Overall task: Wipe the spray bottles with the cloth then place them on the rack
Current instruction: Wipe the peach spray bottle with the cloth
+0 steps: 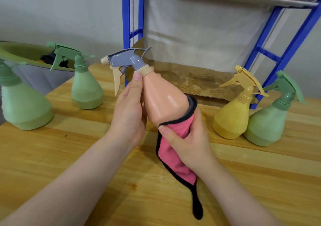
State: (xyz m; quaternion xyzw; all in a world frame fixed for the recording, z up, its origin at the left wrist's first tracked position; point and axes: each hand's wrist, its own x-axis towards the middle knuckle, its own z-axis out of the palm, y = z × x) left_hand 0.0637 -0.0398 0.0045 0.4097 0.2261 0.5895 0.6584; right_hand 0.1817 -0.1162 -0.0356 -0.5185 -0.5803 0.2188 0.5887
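Rack [284,55] behind the wooden table [69,165], and I count five spray bottles: three green [22,104] [86,90] [267,123], one yellow [232,116], and the peach bottle [163,100] I'm holding tilted above the table. My left hand [129,114] grasps its shoulder with the thumb up by the collar, my right hand [187,138] clamps the single pink cloth [175,158] round its base. Looks like light, rigid, glossy plastic, likely slippery, so I'd grip the neck under the trigger; cloth is soft and limp.

Bright even light, soft shadows, warped edges
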